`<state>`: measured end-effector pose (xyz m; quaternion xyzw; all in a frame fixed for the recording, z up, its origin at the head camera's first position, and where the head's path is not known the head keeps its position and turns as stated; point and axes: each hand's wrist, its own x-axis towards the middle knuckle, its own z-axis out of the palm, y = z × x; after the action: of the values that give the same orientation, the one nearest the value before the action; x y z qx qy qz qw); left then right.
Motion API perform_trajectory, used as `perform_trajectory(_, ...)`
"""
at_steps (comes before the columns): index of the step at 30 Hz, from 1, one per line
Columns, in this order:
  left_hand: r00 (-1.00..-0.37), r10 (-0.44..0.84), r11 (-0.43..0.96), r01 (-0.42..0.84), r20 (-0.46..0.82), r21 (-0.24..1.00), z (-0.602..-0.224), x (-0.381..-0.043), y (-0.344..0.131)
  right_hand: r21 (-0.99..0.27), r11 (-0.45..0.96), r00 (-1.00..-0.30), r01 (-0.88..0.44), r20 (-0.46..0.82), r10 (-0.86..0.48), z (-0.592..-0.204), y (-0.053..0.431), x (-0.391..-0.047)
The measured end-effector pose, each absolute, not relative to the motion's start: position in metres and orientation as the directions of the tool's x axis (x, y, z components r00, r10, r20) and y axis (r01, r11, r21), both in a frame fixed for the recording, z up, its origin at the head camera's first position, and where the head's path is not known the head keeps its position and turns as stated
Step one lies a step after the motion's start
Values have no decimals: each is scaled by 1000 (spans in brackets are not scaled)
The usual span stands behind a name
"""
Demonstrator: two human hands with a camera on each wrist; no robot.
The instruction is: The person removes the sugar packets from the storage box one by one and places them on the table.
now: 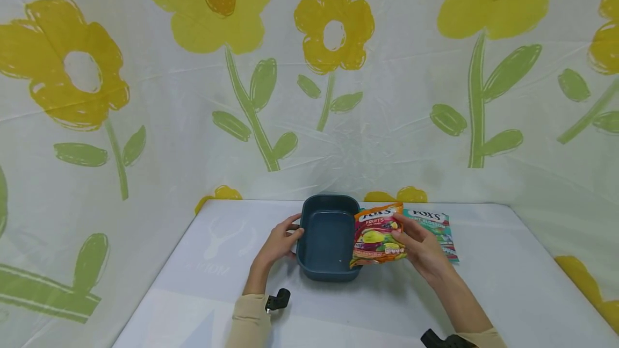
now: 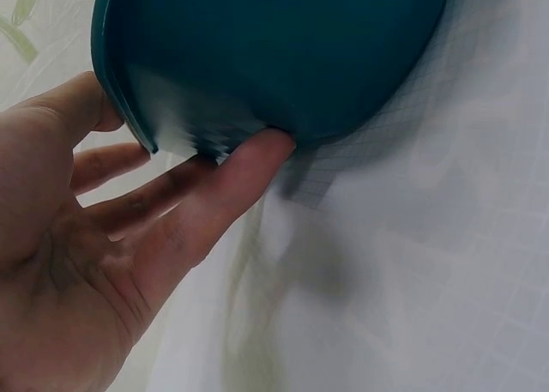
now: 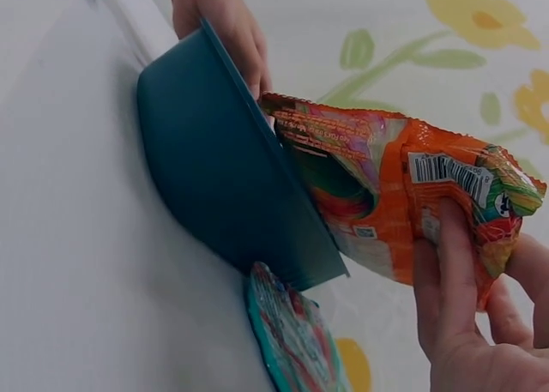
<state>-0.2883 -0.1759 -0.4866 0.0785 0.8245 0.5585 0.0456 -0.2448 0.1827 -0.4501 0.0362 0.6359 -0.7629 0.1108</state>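
Observation:
A dark blue plastic bin [image 1: 330, 238] stands on the table with its open top up. My left hand [image 1: 279, 240] grips its left side, thumb near the rim and fingers against the outer wall, as the left wrist view of the bin [image 2: 283, 57] shows. Between thumb and fingers my right hand [image 1: 423, 246] pinches the right edge of an orange and red Fox's Fruits candy bag [image 1: 376, 236]. In the right wrist view, the candy bag's barcode side [image 3: 395, 186] shows, and its far end reaches over the bin's rim.
A teal Fox's candy bag [image 1: 437, 230] lies on the white table [image 1: 193, 283] right of the bin, partly hidden behind the right hand and the orange bag. Behind the table hangs a cloth [image 1: 387, 138] printed with yellow flowers.

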Motion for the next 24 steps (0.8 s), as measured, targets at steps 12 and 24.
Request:
perform_trajectory(12,-983,182,381,87,17,920,-487,-288,-176,-960,-176,-975,216,-203,-91,-454,200,-239)
perform_trajectory(24,-984,179,376,82,15,923,-488,-288,-175,-961,-159,-973,227,-215,-89,-457,212,-232)
